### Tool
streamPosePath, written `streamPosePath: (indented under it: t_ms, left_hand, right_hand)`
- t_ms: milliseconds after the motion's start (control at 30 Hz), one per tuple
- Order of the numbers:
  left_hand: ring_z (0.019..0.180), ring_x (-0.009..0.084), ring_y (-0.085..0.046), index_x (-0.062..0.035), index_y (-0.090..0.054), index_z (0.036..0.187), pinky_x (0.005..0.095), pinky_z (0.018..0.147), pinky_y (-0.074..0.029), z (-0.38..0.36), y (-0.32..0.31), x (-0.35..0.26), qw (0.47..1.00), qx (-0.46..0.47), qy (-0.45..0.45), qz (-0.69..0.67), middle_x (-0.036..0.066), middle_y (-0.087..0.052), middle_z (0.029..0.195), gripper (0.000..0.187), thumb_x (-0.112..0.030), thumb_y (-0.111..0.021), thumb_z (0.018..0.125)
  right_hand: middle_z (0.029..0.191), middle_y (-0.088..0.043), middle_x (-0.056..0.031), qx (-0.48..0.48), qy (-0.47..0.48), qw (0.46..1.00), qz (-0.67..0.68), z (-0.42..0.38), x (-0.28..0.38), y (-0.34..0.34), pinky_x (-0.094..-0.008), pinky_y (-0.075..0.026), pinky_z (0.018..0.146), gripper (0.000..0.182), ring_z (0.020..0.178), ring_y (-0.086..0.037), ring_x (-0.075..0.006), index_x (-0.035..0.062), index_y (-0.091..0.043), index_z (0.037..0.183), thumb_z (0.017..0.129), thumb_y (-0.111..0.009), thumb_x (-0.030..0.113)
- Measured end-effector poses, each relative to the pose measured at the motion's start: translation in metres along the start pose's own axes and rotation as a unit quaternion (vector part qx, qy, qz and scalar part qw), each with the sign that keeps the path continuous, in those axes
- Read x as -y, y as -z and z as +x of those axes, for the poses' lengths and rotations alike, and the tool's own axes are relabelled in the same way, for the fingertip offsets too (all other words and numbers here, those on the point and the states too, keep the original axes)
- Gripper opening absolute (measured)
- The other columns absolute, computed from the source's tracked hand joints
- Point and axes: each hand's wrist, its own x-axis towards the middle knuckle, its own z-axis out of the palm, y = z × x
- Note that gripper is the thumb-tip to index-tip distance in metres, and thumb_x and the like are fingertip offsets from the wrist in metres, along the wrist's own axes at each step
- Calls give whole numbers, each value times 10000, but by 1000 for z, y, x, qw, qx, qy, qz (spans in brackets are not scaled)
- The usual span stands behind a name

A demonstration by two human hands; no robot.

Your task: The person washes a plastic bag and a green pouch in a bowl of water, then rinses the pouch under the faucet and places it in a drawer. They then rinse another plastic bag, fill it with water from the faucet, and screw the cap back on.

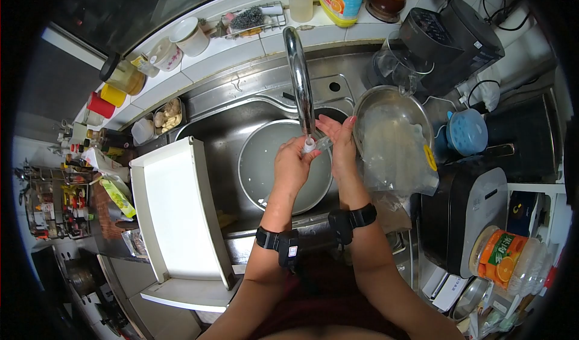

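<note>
Over the sink, my left hand (291,166) is closed around a small white-and-clear plastic tube (309,145). The tube's round mouth faces up, right below the spout of the chrome faucet (297,68). My right hand (340,141) is beside it with fingers stretched out and apart, its palm turned toward the tube. A clear part of the tube overlaps the palm in this view. Beneath both hands, a large round basin (242,170) of cloudy water sits in the steel sink (211,129). Black straps with small boxes circle both wrists.
A white drawer-like tray (175,210) leans over the sink's left side. At right, a steel bowl (362,108) holds a clear plastic bag (392,159). A black rice cooker (443,219) stands farther right. A yellow detergent bottle (342,2) and jars line the back ledge.
</note>
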Motion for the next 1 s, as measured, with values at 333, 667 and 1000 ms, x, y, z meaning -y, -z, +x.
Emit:
streamPosePath:
  t_ms: [333,667,1000]
  left_hand:
    - [823,319,-531,-91,-619,938,383,728,-427,1,-2,0,1000,3,8,-7,90,-595,856,259,-161,-694,701]
    - [808,312,-528,-86,-618,922,378,722,-423,1,-2,-1,1000,-5,1,-4,85,-595,852,243,-155,-694,702]
    - [807,313,-531,-91,-618,925,382,725,-422,1,1,-1,1000,0,-15,-8,89,-596,850,242,-156,-690,703]
  right_hand:
    - [1106,-564,-211,-4,-8,1000,3,3,1,2,-326,-267,998,897,1090,-505,-249,-90,-486,1152,853,-92,659]
    - [1080,-569,-199,-11,-30,999,-4,12,12,2,-334,-280,993,891,1095,-496,-230,-95,-482,1140,852,-110,662]
    - [1094,-579,-127,51,-38,990,-128,40,18,7,-291,-353,932,486,1049,-523,-184,-57,-532,1112,927,-408,375]
